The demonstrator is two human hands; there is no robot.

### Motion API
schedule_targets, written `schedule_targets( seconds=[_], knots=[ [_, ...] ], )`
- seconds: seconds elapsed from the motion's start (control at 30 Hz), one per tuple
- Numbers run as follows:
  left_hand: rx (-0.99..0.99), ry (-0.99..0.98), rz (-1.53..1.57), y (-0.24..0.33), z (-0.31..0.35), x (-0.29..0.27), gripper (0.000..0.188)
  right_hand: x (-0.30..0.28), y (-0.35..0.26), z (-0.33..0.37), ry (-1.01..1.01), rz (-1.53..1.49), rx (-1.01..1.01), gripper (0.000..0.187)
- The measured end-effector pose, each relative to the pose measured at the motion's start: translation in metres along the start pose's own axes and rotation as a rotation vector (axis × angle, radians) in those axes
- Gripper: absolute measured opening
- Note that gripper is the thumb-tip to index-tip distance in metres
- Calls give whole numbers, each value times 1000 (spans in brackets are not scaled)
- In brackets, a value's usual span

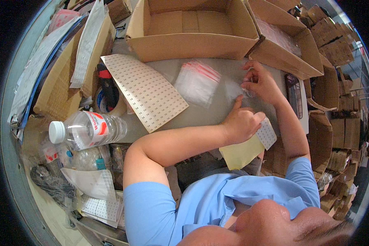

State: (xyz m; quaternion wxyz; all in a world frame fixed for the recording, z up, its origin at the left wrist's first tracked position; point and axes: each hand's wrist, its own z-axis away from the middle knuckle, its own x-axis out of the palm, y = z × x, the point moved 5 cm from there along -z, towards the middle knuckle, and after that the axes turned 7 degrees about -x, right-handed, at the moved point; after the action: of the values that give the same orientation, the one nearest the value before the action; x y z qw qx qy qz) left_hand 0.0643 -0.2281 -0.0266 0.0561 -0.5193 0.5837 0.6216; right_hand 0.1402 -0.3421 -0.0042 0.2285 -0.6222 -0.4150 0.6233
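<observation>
My left hand (242, 124) is curled over a yellow backing sheet (241, 154) with a strip of small printed white labels (267, 133). Its index finger stretches out toward a small clear plastic bag (235, 88) on the grey tabletop. Beside that bag, my right hand (261, 84) has its fingers bent, with thin clear plastic at the fingertips; the film is hard to make out. Just left of both hands lies a stack of clear zip bags (198, 83) with red-striped tops. A large cream sheet of small printed labels (145, 92) curves up farther left.
An open cardboard box (192, 45) stands at the far edge, with another box (291, 57) holding clear bags to its right. A clear bottle (88, 130) lies at the left near tape rolls (106, 100). Stacked cartons (342, 131) line the right side.
</observation>
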Motion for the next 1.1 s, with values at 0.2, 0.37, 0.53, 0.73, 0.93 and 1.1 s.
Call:
schedule_targets(
  seconds=[0.2,0.37,0.53,0.73,0.93,1.1],
  knots=[
    [19,-17,89,-3,-5,0,18,-8,8,4,114,181,18,42],
    [-14,-65,32,-6,-5,3,17,-12,-3,6,305,283,-170,46],
    [26,-72,34,-5,-7,4,16,-61,-7,-2,546,264,-106,54],
    [51,12,137,-6,-2,1,17,-130,-31,-22,842,527,-110,62],
    [138,25,124,0,-1,-1,18,-141,-32,-19,897,973,-116,51],
    [107,-50,132,-3,-1,4,19,-74,-46,-4,492,599,-319,19]
  ],
)
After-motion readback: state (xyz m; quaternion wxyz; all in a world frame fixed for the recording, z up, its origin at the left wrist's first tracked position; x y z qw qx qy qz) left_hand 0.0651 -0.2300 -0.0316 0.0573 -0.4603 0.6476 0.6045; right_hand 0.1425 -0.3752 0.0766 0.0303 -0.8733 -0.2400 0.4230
